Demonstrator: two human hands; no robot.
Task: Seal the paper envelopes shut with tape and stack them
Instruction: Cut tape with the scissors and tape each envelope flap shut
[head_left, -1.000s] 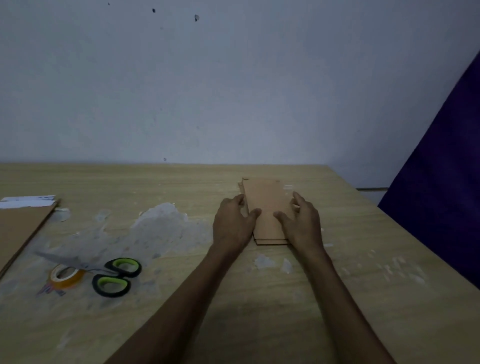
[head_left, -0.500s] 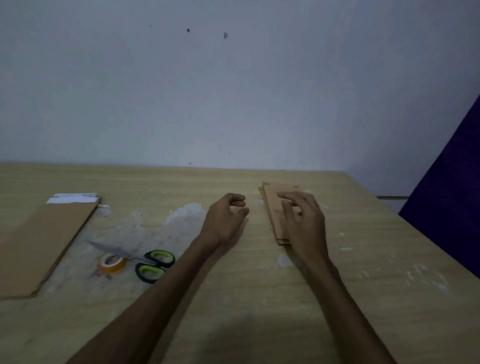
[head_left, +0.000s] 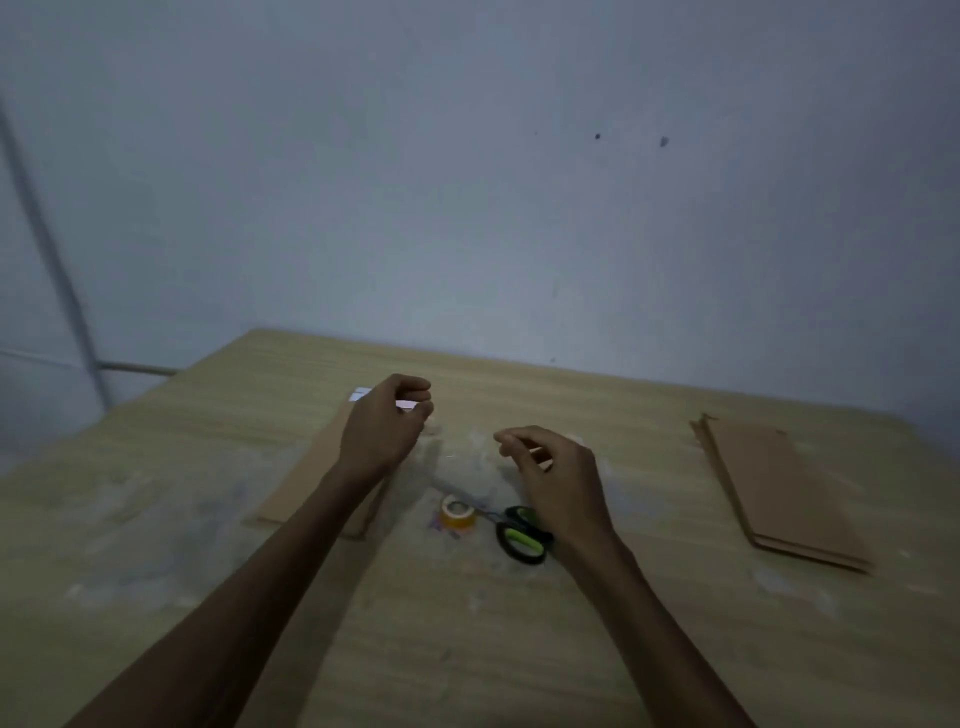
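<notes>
While both hands hang above the wooden counter (head_left: 156, 519) with loosely bent fingers and nothing in their grip, the left hand (head_left: 382, 431) is over the far end of one brown envelope (head_left: 306, 483) with a white strip at its top, and the right hand (head_left: 558, 483) is over the black and green scissors (head_left: 519, 538). An orange tape roll (head_left: 458, 514) lies just beside the scissors, and a stack of brown envelopes (head_left: 779, 488) lies near the counter's right edge. No writing can be read on anything.
</notes>
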